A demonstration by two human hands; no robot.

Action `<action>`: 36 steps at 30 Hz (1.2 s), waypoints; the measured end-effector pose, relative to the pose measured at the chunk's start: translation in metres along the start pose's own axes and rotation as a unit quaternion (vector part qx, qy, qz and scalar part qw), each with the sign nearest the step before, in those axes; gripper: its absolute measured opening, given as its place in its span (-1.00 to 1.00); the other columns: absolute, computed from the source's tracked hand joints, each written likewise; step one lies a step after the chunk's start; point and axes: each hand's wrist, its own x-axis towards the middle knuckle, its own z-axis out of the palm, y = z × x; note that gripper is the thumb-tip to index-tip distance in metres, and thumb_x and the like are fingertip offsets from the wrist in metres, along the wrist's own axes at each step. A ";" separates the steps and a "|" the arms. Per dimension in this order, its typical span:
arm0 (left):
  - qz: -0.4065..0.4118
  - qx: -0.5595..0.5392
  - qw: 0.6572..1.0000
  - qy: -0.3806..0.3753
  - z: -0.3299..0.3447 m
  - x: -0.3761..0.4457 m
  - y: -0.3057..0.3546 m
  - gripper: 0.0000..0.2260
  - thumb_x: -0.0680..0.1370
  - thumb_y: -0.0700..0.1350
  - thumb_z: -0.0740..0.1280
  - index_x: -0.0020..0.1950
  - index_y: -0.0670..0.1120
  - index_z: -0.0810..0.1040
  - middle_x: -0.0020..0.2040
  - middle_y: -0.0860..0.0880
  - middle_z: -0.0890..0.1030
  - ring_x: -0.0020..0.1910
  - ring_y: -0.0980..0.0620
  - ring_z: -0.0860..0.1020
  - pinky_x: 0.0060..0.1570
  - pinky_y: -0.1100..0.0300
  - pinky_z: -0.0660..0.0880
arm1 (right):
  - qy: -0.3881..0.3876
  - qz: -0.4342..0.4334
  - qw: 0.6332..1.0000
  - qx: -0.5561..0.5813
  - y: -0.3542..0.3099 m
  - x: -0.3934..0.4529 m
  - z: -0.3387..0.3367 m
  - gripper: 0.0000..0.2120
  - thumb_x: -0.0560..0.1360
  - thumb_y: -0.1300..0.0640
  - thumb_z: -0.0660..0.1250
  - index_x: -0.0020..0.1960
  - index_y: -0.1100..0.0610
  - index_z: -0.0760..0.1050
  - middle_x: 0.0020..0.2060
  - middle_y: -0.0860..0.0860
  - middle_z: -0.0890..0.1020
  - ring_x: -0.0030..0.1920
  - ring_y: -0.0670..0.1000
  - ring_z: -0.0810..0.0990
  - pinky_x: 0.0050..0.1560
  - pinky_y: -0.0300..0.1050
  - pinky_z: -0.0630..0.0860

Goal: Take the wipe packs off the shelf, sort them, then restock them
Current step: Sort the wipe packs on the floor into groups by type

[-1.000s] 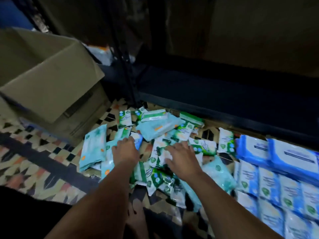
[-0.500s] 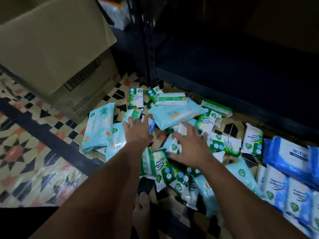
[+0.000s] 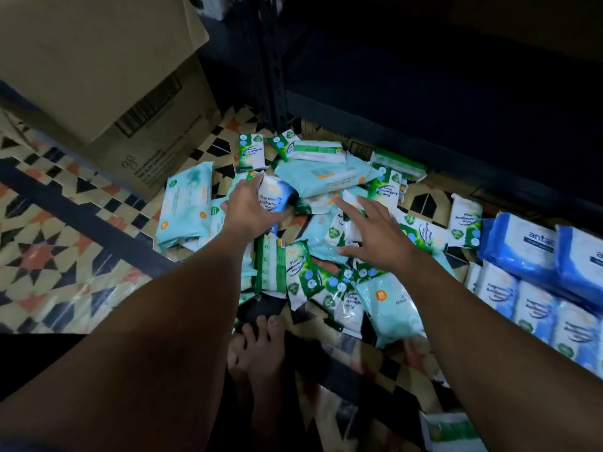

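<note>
Down on the patterned tile floor (image 3: pixel 58 256), the left hand (image 3: pixel 249 212) curls its fingers round a blue-and-white antibacterial wipe pack (image 3: pixel 275 195) at the top of the loose pile of green wipe packs (image 3: pixel 300 272). Just beside it, the right hand (image 3: pixel 375 236) hovers with fingers spread wide, holding nothing. Blue packs (image 3: pixel 522 252) lie in rows at the right, a cardboard box (image 3: pixel 107 79) at the left.

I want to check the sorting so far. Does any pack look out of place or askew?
Yes. The green and teal packs lie in a jumbled, overlapping heap on the tiled floor, unlike the blue packs in neat rows. The left hand grips one blue-and-white pack from the heap.
</note>
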 end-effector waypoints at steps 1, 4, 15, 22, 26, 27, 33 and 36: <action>0.002 -0.064 0.998 0.014 -0.004 -0.002 0.006 -0.35 0.20 0.14 0.60 0.22 -0.02 0.55 -0.03 0.01 0.63 -0.10 0.17 0.64 -0.11 -0.03 0.60 | 0.000 0.006 1.000 0.002 0.000 0.000 0.001 -0.04 0.51 -0.17 0.44 0.58 -0.33 -0.23 0.63 0.07 -0.08 0.62 0.14 -0.13 0.50 0.37 0.11; 0.010 -0.182 0.981 0.061 -0.025 -0.009 0.021 -0.60 0.34 -0.25 0.61 0.08 -0.07 0.54 -0.17 0.10 0.59 -0.32 0.24 0.60 -0.31 0.18 0.56 | 0.009 0.024 1.000 0.012 -0.007 -0.009 0.006 -0.06 0.53 -0.11 0.44 0.60 -0.30 -0.19 0.63 0.08 -0.11 0.62 0.15 -0.15 0.50 0.38 0.10; -0.129 0.079 0.988 -0.015 -0.064 -0.038 -0.008 -0.10 0.33 0.19 0.60 0.48 -0.12 0.22 0.21 -0.16 0.54 0.17 -0.21 0.54 0.02 0.03 0.48 | 0.056 -0.003 0.998 -0.042 -0.046 -0.021 0.024 -0.41 0.66 -0.07 0.20 0.61 -0.25 0.03 0.62 0.13 -0.24 0.58 0.21 -0.37 0.49 0.47 -0.20; -0.251 0.157 0.953 -0.067 -0.049 -0.051 -0.017 0.32 0.08 0.51 0.51 0.57 -0.15 0.01 0.45 -0.29 0.24 0.35 -0.29 0.44 0.21 -0.12 0.50 | -0.048 -0.101 0.979 -0.171 -0.111 -0.012 0.048 0.09 0.31 -0.65 0.13 0.56 -0.25 -0.40 0.62 0.17 -0.02 0.60 0.30 -0.14 0.40 0.54 -0.35; -0.212 0.177 0.958 -0.077 -0.046 -0.054 -0.022 0.03 0.37 0.38 0.46 0.51 -0.27 0.11 0.37 -0.29 0.28 0.38 -0.25 0.36 0.24 -0.03 0.43 | -0.071 -0.076 0.971 -0.215 -0.127 -0.011 0.068 0.05 0.44 -0.47 0.25 0.58 -0.19 -0.40 0.61 0.20 0.04 0.58 0.37 -0.02 0.43 0.54 -0.18; -0.194 0.184 0.961 -0.075 -0.047 -0.055 -0.024 -0.02 0.42 0.35 0.43 0.50 -0.30 0.13 0.36 -0.29 0.31 0.37 -0.25 0.35 0.26 -0.02 0.41 | -0.061 -0.080 0.968 -0.229 -0.126 -0.011 0.069 -0.06 0.52 -0.36 0.24 0.61 -0.16 -0.33 0.61 0.19 0.08 0.57 0.36 0.02 0.44 0.52 -0.13; -0.175 0.137 0.970 -0.099 -0.068 -0.049 -0.053 -0.11 0.40 0.37 0.43 0.48 -0.21 0.27 0.34 -0.28 0.46 0.27 -0.24 0.47 0.16 -0.01 0.45 | 0.056 -0.099 0.978 -0.173 -0.092 -0.003 0.042 -0.31 0.53 0.27 0.24 0.60 -0.02 0.12 0.14 0.07 0.60 0.13 0.15 0.57 0.23 0.09 0.33; -0.169 0.102 0.974 -0.108 -0.075 -0.051 -0.065 -0.19 0.43 0.30 0.44 0.47 -0.18 0.31 0.34 -0.22 0.49 0.20 -0.18 0.48 0.01 0.08 0.39 | 0.139 -0.084 0.984 -0.071 -0.074 0.004 0.037 -0.41 0.56 0.31 0.20 0.57 0.06 0.25 0.05 0.14 0.65 0.00 0.21 0.62 0.05 0.06 0.49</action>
